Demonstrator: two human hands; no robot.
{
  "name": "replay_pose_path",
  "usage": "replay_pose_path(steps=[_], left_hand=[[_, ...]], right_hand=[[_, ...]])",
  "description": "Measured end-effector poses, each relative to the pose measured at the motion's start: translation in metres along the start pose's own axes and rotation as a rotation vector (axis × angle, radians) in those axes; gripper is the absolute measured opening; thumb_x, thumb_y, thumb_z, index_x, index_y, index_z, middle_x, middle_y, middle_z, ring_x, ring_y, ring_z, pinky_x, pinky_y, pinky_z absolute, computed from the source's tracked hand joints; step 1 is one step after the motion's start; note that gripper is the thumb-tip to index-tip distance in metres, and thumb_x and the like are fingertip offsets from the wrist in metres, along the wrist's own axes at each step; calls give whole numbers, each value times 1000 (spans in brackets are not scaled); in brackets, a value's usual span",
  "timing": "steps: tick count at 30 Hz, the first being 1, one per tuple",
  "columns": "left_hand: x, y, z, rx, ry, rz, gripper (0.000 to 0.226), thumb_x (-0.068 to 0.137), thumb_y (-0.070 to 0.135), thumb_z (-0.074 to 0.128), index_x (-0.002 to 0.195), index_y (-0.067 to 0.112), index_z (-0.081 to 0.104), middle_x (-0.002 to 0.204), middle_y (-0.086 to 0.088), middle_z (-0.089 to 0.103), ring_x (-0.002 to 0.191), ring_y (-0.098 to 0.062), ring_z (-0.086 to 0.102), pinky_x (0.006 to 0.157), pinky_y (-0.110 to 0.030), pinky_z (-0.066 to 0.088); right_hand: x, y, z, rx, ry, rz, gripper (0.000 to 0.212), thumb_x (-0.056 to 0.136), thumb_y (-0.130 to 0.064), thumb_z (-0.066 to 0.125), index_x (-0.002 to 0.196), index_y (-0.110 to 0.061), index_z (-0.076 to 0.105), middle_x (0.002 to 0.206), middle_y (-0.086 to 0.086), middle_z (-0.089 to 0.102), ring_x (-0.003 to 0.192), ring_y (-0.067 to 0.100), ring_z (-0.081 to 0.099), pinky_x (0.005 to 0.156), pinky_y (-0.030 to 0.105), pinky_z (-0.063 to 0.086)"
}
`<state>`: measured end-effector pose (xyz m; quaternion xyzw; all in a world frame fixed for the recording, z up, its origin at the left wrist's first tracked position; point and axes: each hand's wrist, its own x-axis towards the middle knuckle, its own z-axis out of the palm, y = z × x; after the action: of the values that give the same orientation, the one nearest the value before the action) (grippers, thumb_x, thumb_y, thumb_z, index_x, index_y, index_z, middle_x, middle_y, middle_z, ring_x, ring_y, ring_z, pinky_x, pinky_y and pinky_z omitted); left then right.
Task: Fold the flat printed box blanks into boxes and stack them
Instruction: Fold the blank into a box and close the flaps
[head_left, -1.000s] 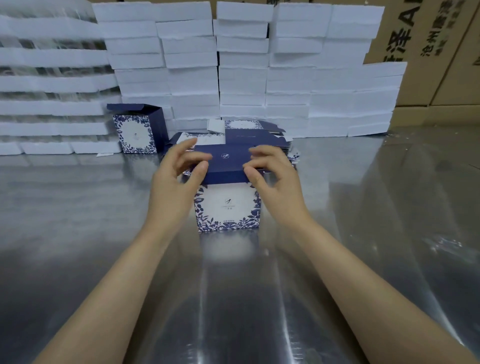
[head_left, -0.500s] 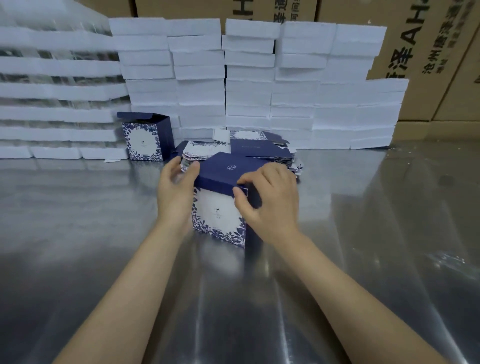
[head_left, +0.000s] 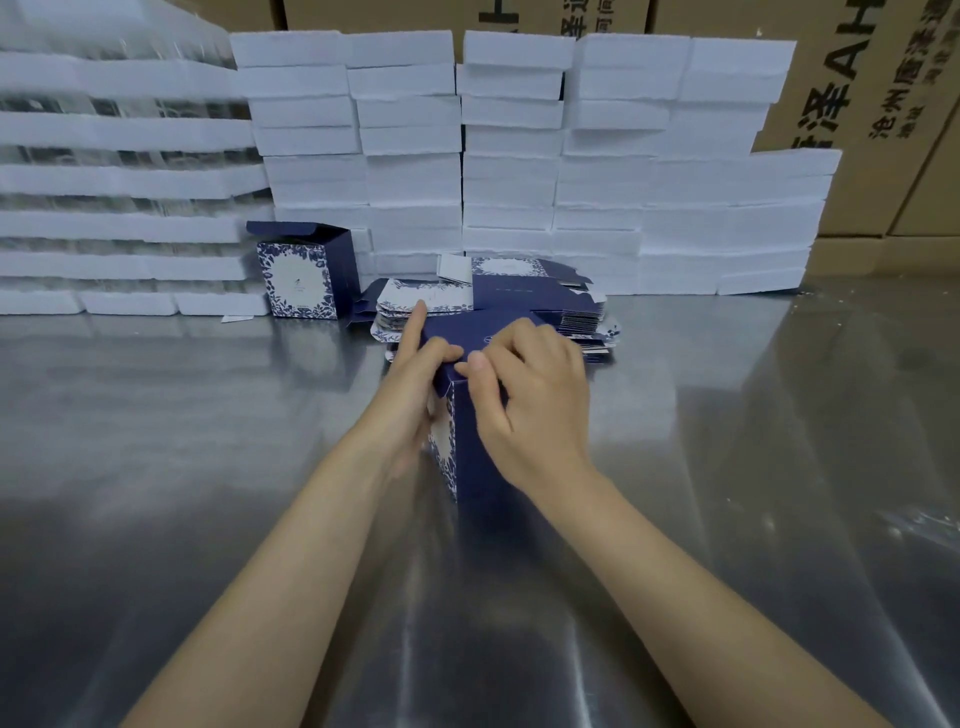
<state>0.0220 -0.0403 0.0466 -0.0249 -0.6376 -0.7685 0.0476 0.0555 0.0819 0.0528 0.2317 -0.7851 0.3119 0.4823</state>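
Observation:
A navy box with a white floral panel (head_left: 467, 447) stands upright on the steel table (head_left: 208, 467), one corner turned toward me. My left hand (head_left: 415, 384) grips its left side, thumb on the lid. My right hand (head_left: 530, 395) curls over the lid and right side, thumb pressing the lid's front edge. Behind it lies a pile of flat printed blanks (head_left: 519, 301). A folded box (head_left: 304, 270) with its lid flap raised stands at the back left.
White foam slabs (head_left: 519, 156) are stacked in a wall along the table's far edge. Clear-wrapped white stacks (head_left: 114, 182) fill the far left. Brown cartons (head_left: 883, 104) with printed characters stand behind at the right.
Both hands have turned the box clockwise, so a corner now faces me instead of the floral front. The lid went from partly raised to pressed down.

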Motion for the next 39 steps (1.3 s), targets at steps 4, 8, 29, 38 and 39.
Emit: replay_pose_path(steps=[4, 8, 29, 38, 39], left_hand=[[3, 1, 0, 19, 6, -22, 67, 87, 19, 51, 142, 51, 31, 83, 28, 70, 74, 1, 65, 70, -20, 49], [4, 3, 2, 49, 14, -21, 66, 89, 18, 49, 145, 48, 31, 97, 32, 67, 79, 2, 64, 77, -25, 49], [-12, 6, 5, 104, -28, 132, 61, 95, 17, 47, 151, 32, 29, 151, 21, 34, 128, 8, 34, 107, -20, 26], [-28, -5, 5, 21, -114, 107, 96, 51, 101, 39, 137, 57, 38, 152, 10, 39, 136, -10, 43, 111, -38, 38], [-27, -5, 0, 81, -161, 135, 113, 44, 102, 39, 144, 50, 30, 155, 7, 35, 139, -10, 38, 114, -37, 34]], right_hand=[[9, 25, -9, -106, 41, 129, 31, 90, -18, 46, 64, -10, 59, 73, -1, 54, 75, 22, 51, 95, 47, 40], [12, 50, -28, -139, 39, 364, 35, 89, -24, 43, 69, -6, 66, 89, 0, 61, 88, 22, 52, 87, 35, 37], [31, -14, -71, 104, -761, 187, 60, 90, -61, 14, 110, -42, 68, 102, -18, 56, 105, 9, 47, 96, 37, 39], [34, -19, -61, -16, -748, 238, 43, 98, -50, 14, 85, -45, 54, 103, -25, 57, 99, 9, 42, 83, 34, 36], [35, -18, -62, -1, -749, 264, 37, 97, -48, 16, 75, -44, 45, 102, -24, 58, 98, 9, 42, 80, 33, 33]])
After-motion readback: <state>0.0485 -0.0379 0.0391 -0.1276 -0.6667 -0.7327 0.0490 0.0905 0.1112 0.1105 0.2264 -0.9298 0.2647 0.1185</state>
